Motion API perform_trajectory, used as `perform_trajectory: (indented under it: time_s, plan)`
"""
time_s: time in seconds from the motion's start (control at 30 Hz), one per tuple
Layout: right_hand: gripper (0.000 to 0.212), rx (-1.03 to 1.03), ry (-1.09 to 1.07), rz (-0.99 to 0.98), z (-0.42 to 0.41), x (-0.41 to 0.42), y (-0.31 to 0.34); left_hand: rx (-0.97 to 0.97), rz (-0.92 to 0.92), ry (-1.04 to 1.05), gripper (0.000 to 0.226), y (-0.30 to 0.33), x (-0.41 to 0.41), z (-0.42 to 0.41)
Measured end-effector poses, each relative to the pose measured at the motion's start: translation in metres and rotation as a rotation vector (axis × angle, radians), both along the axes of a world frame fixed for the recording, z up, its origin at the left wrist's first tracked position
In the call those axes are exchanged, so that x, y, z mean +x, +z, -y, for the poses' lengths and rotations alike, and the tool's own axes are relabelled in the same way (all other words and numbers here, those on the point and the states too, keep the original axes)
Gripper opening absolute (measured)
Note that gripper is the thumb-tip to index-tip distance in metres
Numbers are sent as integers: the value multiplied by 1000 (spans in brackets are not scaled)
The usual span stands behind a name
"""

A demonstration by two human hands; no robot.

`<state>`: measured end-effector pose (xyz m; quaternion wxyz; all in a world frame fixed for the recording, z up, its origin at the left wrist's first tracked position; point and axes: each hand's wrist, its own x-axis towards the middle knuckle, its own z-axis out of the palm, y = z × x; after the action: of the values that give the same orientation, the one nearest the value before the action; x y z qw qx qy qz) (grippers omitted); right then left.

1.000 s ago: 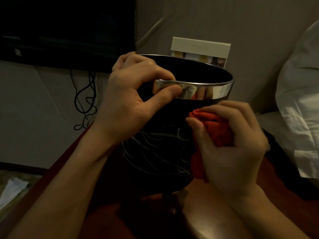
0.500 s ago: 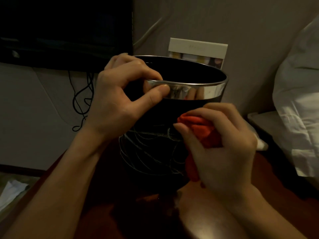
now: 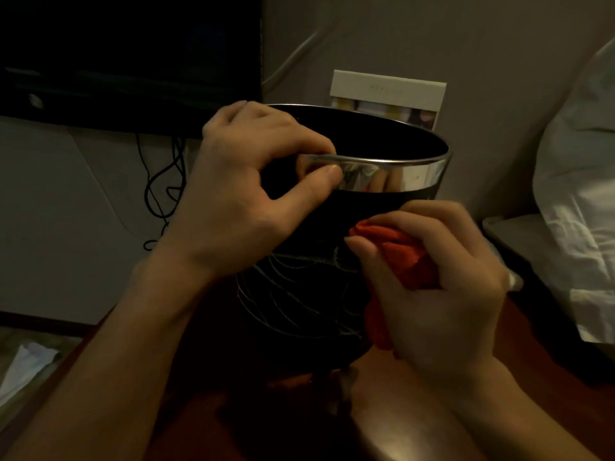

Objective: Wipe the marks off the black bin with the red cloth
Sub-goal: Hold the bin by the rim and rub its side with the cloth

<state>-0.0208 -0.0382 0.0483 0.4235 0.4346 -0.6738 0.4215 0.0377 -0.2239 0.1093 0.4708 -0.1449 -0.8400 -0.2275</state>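
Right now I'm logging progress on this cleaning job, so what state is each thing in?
black bin: upright on the wooden surface, pale scribbled marks still on its side.
silver rim band: shiny, pinched by the left hand.
left hand: grips the rim.
red cloth: bunched, pressed against the bin.
right hand: grips the cloth.
cables: hanging loose.

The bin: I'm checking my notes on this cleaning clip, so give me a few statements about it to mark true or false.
1. The left hand pinches the bin's shiny rim. True.
2. The right hand holds a blue sponge. False: it holds a red cloth.
3. White marks remain on the bin's side. True.
4. The bin lies on its side. False: it stands upright.
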Motion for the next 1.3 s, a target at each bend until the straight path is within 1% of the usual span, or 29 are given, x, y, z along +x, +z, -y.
perform_trajectory:
  time_s: [0.07, 0.13, 0.23, 0.3, 0.4, 0.5, 0.6, 0.67, 0.87, 0.97, 1.1, 1.3]
  plan:
    - [21, -41, 4, 31, -5, -2, 6, -66, 6, 74, 21, -1, 3, -11]
    - [16, -80, -3, 70, -11, -6, 14, -75, -8, 85, 24, -5, 0, -22]
    - [14, -143, -32, 102, -20, -12, 23, -3, -62, 50, 11, -9, -8, -24]
    - [14, -164, -36, 114, -22, -15, 26, 44, -97, 37, 9, -10, -11, -17]
    - [14, -132, -36, 97, -18, -14, 21, 84, -100, 2, 10, -9, -11, -7]
    - [19, -107, -22, 70, -10, -12, 10, 92, -92, -14, 11, -8, -10, -2]
    - [25, -23, 1, 13, -1, -7, 0, 97, -92, -15, 11, -9, -11, 0]
    - [25, 15, 0, -12, -1, -6, -1, 102, -91, -22, 11, -9, -11, 0]
    - [18, -116, -76, 67, -17, -18, 17, 99, -111, -23, 10, -9, -12, 0]
    - [17, -79, -17, 85, -6, -10, 6, 101, -125, -29, 10, -10, -13, 1]
    - [20, -12, 12, 31, 0, -4, 1, 95, -121, -40, 11, -9, -13, 1]
    - [19, -104, -57, 27, -11, -16, 10, 93, -115, -41, 10, -9, -13, 2]
